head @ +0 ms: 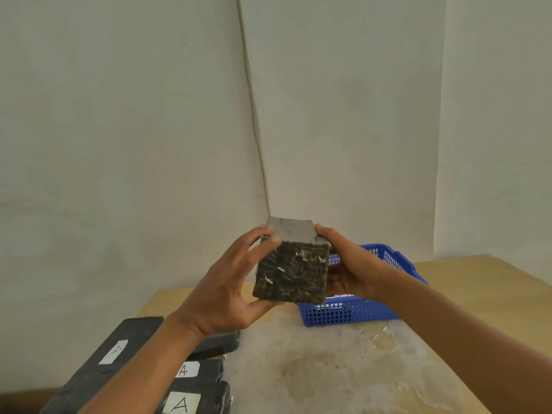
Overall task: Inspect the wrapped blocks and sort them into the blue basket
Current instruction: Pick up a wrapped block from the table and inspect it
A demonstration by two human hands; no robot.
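Note:
A dark wrapped block (291,271) with glinting plastic film is held up in the air in front of me, end face toward the camera. My left hand (230,288) grips its left side, thumb under the lower corner and fingers over the top edge. My right hand (348,264) grips its right side. Behind and below the block sits the blue basket (352,313) on the wooden table; its inside is mostly hidden by the block and my right hand.
Several dark wrapped blocks (119,348) with white labels marked "A" lie at the table's near left corner. The tabletop (328,369) has a worn, pale, peeling patch in the middle. Two plain walls meet in a corner right behind the table.

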